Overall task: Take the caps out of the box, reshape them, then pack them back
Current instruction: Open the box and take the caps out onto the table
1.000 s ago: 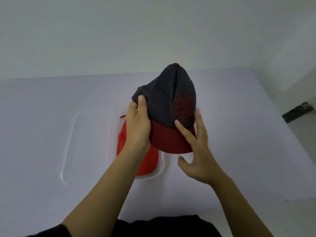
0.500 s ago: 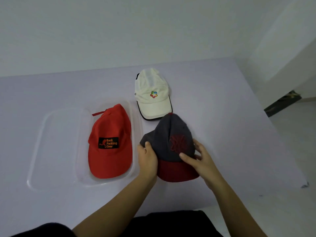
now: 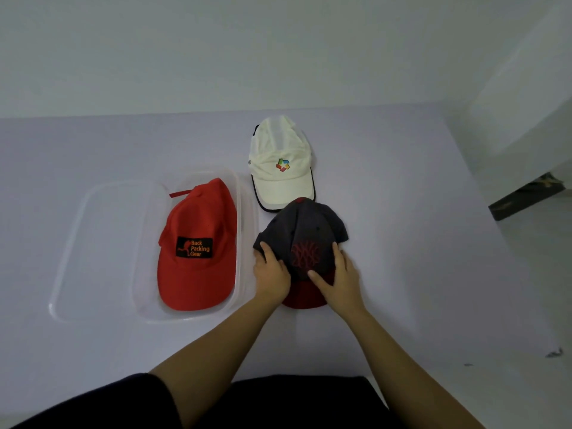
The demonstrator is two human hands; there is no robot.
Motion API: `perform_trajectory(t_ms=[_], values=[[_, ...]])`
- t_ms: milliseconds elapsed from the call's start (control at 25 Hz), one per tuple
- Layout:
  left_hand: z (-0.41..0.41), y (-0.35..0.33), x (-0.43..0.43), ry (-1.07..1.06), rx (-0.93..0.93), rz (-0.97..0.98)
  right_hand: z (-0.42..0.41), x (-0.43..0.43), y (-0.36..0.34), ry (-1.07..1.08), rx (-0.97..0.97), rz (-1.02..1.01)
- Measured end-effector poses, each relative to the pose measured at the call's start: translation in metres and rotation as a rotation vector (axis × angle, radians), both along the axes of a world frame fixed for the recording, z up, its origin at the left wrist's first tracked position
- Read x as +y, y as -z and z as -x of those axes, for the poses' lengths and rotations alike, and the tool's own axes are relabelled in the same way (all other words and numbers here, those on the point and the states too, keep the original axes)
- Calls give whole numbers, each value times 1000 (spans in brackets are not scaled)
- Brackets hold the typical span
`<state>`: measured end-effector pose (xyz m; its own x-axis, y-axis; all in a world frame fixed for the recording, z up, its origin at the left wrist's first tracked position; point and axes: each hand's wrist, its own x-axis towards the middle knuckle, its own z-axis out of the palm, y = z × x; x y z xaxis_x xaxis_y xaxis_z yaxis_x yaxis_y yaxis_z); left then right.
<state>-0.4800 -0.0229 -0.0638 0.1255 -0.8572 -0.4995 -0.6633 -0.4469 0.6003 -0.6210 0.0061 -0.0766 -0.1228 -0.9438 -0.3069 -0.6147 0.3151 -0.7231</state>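
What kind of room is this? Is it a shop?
Probably not a shop: it looks like a plain room with a work table. A bare white wall, a wide white tabletop and one clear plastic box show.

Dim, flat, bluish indoor light; soft faint shadows, no glare, wide-angle bending at edges.

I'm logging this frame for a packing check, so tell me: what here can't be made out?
Head view, the only one:
- Grey cap: the left hand and right hand cover part of its crown and red brim; its dark red embroidery is unreadable.
- Red cap in the clear box: anything beneath it is hidden.
- White cap: the brim tip is behind the grey cap, and the logo is too small to identify.
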Motion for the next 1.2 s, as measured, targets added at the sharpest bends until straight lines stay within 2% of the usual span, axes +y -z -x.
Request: perform_trajectory(t_ms=[120, 200, 320, 440, 520, 600, 680, 800, 960, 1080, 1200], values=[[-9, -24, 10, 96, 116, 23, -15, 3, -11, 64, 6, 69], [-25, -53, 21, 105, 191, 115, -32, 1, -23, 128, 6, 181], [-73, -84, 31, -89, 184, 312, -77, -6, -48, 125, -58, 360], [-140, -80, 25, -316, 108, 280, -137, -10, -66, -23, -181, 427], [-178, -65, 18, -344, 93, 194, -172, -13, -74, -116, -246, 334], [-199, -51, 13, -351, 126, 79, -198, -18, -72, -144, -322, 27], [-206, -38, 12, -331, 181, -54, -217, -23, -62, -54, -385, -303], [-206, -23, 10, -269, 200, -187, -236, -25, -44, 90, -292, -514], [-214, 2, 6, -278, 283, -229, -252, -23, -42, 218, -190, -454], [-223, 24, 4, -217, 325, -246, -256, -18, -46, 224, -100, -390], [-220, 14, 2, -261, 416, -261, -258, -6, -57, 296, -99, -168]])
